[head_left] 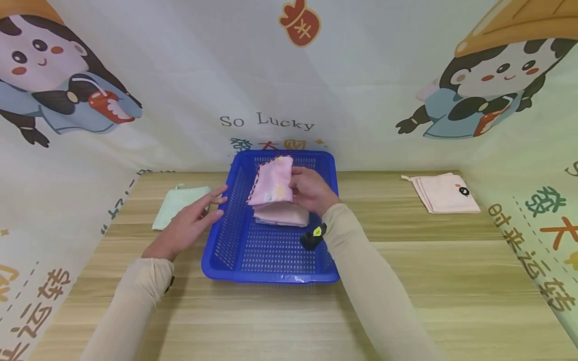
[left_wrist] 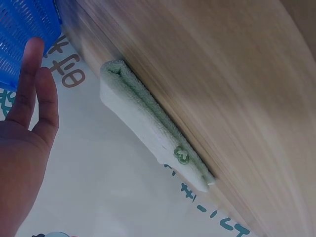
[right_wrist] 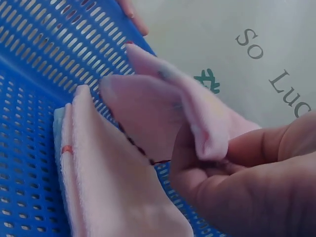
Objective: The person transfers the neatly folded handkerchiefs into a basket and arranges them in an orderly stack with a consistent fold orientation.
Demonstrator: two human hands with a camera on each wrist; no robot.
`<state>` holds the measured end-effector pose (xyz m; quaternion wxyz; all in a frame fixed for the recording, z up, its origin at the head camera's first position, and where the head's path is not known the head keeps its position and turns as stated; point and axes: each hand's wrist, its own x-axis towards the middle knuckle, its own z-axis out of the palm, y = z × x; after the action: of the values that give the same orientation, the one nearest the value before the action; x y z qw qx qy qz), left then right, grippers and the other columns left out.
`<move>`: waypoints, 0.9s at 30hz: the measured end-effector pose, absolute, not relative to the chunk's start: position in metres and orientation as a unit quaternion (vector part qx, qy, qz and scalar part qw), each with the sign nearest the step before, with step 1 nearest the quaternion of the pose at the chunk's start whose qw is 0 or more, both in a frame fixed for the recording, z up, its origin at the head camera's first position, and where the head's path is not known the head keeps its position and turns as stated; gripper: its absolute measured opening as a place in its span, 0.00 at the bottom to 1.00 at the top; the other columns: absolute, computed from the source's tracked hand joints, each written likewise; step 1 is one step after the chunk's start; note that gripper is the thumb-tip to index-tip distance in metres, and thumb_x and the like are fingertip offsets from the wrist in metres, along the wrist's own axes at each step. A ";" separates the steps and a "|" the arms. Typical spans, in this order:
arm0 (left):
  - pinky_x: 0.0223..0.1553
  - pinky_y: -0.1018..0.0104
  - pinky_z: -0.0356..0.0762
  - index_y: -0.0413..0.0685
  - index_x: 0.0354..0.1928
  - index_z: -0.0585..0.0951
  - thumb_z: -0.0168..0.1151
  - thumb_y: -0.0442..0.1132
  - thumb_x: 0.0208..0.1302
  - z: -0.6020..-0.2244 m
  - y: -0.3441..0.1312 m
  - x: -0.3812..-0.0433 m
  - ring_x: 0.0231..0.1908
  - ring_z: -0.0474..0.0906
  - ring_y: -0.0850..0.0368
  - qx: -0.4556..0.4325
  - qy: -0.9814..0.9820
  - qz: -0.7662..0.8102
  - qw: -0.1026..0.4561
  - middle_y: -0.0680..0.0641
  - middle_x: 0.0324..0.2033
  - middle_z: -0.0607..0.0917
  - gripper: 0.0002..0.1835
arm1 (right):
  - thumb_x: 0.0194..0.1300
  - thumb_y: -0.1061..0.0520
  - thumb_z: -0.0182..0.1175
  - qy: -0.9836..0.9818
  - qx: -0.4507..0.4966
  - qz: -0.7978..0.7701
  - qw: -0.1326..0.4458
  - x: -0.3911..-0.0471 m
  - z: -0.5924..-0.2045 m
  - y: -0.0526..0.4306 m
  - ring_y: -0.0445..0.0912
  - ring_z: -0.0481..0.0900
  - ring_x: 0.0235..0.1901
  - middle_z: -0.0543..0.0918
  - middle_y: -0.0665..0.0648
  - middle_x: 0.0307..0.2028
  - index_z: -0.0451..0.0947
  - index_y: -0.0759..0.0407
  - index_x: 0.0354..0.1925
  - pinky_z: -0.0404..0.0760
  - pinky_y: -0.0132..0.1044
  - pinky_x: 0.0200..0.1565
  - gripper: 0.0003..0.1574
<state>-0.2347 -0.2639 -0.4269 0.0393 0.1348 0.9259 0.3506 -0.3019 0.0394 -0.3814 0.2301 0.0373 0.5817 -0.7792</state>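
Observation:
Over the blue plastic basket (head_left: 280, 251), my right hand (head_left: 311, 189) pinches one edge of a folded pink towel (head_left: 273, 181) with a dark stitched border. In the right wrist view the pink towel's layers sag apart beside the thumb and fingers. Below it, inside the basket, lies a folded pale pink towel (right_wrist: 116, 173) with a light blue cloth (right_wrist: 59, 128) against its far side. My left hand (head_left: 187, 225) has its fingers extended, their tips at the basket's left rim. A folded mint green towel (left_wrist: 148, 121) lies on the table just beyond that hand.
A folded light pink towel (head_left: 444, 193) with a hanging loop and a dark round patch lies at the table's right. Behind the wooden table (head_left: 433, 281) rises a white printed cloth wall (head_left: 370, 90), with side panels left and right.

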 end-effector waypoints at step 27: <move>0.58 0.47 0.74 0.85 0.78 0.53 0.46 0.64 0.77 -0.424 -0.263 -0.233 0.60 0.77 0.47 0.135 0.924 0.356 0.041 0.54 0.73 0.73 0.31 | 0.64 0.76 0.42 0.660 0.086 -0.708 0.234 -0.296 -0.383 0.045 0.49 0.71 0.42 0.67 0.57 0.45 0.59 0.73 0.67 0.78 0.42 0.53 0.33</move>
<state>-0.2328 -0.2627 -0.4235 0.0415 0.1345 0.9237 0.3563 -0.2964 0.0447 -0.3835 0.2344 0.0865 0.6602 -0.7083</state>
